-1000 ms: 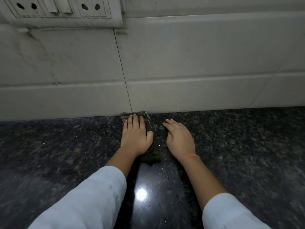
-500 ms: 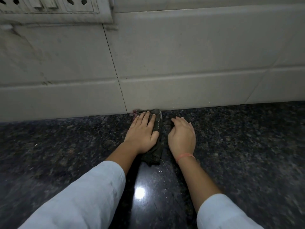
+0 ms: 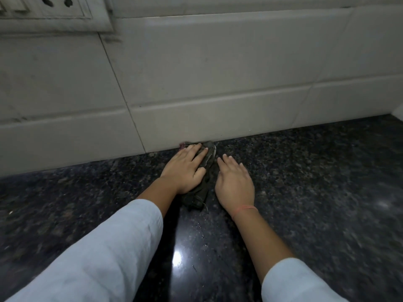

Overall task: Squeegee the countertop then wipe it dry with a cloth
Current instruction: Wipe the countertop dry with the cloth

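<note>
Much of the dark cloth (image 3: 204, 184) lay hidden under our left hand (image 3: 185, 171), so we could not tell its full shape or how it was folded. Our palms faced down, their undersides out of sight. The socket plate (image 3: 54, 14) was cut off by the top and left edges. Both pale sleeves (image 3: 104, 258) ran off the bottom edge. The granite countertop (image 3: 327, 192) was blurred at the right, and we could not make out whether it was wet there.

No text, label, brand or number is legible anywhere in view, including the socket panel (image 3: 50, 12) at upper left.
</note>
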